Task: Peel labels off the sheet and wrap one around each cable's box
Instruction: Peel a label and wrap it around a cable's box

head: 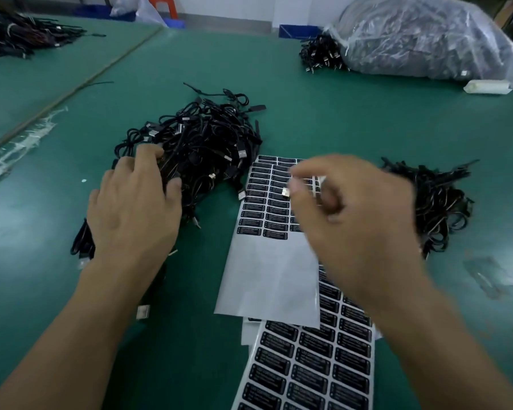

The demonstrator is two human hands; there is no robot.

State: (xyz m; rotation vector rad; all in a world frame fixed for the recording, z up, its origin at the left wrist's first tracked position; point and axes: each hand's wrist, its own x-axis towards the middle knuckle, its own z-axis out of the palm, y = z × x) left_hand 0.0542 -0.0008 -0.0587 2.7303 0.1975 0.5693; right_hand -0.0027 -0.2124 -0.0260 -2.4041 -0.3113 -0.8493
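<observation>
Cables (196, 149) left — label sheet (267, 261) right

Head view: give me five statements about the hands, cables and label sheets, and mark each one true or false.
1. The left hand touches the large cable pile. True.
2. The upper label sheet is fully covered in labels. False: its near half is bare backing.
3. The right hand lies flat on the green table. False: it is raised over the upper label sheet with its fingers curled. What they hold is blurred.
4. A smaller cable pile lies to the right of the sheets. True.
5. A clear plastic bag sits at the table's far right. True.
</observation>
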